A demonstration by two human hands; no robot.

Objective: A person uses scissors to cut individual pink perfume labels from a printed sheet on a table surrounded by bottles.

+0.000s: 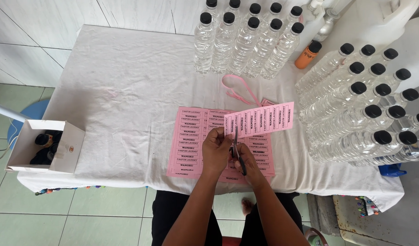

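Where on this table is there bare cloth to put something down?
The widest bare stretch of white cloth lies between the open white box, the pink label sheet and the back bottles. The right side is packed with lying bottles. Both hands, left hand and right hand, occupy the sheet.

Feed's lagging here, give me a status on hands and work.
Left hand pinching pink label strip. Right hand on scissors, blades at strip's left end. Pink label sheet underneath; clear bottles close right.
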